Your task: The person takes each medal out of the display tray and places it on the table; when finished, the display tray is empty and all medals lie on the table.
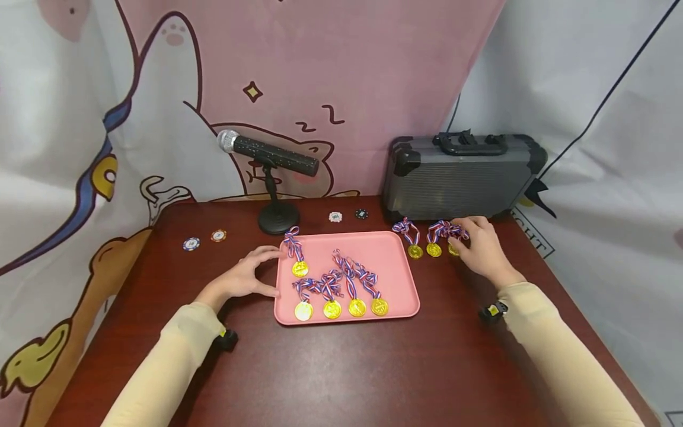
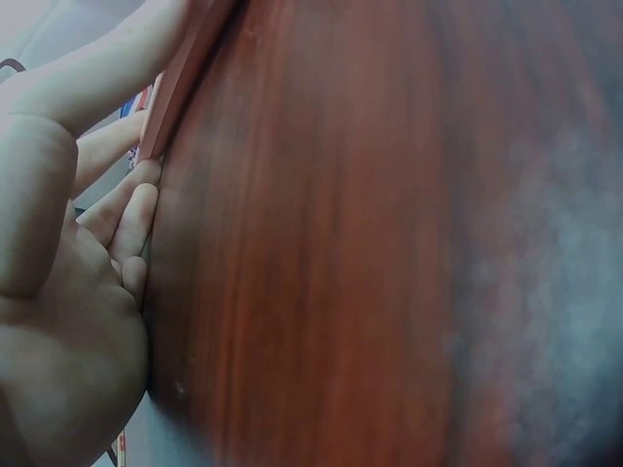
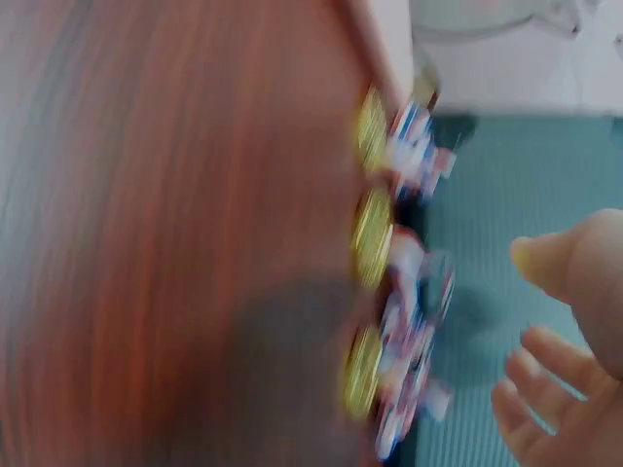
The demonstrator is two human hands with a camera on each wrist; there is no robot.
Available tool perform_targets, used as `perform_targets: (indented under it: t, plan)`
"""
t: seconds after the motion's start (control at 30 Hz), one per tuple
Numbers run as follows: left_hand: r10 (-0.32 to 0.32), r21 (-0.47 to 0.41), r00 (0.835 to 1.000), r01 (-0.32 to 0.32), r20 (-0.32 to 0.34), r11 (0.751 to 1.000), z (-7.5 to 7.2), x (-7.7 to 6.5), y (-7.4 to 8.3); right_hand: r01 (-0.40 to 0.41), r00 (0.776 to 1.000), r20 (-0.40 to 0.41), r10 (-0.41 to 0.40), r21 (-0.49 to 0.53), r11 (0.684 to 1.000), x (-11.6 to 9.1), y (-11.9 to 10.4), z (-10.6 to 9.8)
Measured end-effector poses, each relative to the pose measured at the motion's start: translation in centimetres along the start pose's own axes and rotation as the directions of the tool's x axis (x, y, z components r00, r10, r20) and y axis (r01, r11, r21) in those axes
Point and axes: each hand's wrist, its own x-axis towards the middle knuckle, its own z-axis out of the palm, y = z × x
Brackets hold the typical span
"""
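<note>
A pink tray [image 1: 341, 238] lies on the table with several gold medals on it, most in a row along its near edge. One medal [image 1: 300, 268] sits apart near its left rim. My left hand [image 1: 242, 276] is at that rim, thumb and fingers spread along it; in the left wrist view, the fingers [image 2: 131, 229] reach the tray's edge. To the right of the tray lie three more medals with striped ribbons, the middle one [image 1: 434, 249] among them. My right hand [image 1: 482, 252] hovers by the rightmost medal [image 3: 362, 373], its loosely bent fingers apart from it in the right wrist view.
A grey hard case [image 1: 461, 178] stands at the back right, behind the loose medals. A microphone [image 1: 274, 155] on a round-based stand [image 1: 278, 217] is behind the tray. Poker chips lie along the back, including a white one [image 1: 335, 217] and a blue-and-white one [image 1: 191, 244].
</note>
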Motion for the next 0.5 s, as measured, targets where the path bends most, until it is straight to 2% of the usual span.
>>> perform_targets:
  t: [0.07,0.13,0.3,0.5]
  plan:
    - [-0.002,0.002,1.0,0.002,-0.004,1.0,0.0,-0.1,0.0,0.021,0.999,-0.032,-0.02,0.039,0.999,0.8,-1.7,0.6]
    - [-0.008,0.002,1.0,0.008,-0.003,1.0,0.0,-0.1,0.0,0.041,0.999,-0.015,-0.04,0.091,0.995,1.6,-3.6,1.2]
    - [-0.014,0.005,1.0,0.014,0.0,1.0,0.0,-0.1,0.0,0.07,0.988,0.119,-0.102,0.244,0.967,4.1,-9.0,3.0]
    - [-0.006,-0.002,1.0,0.006,-0.003,1.0,0.1,0.1,0.0,0.066,0.944,0.276,-0.18,0.376,0.924,6.5,-14.8,6.4]
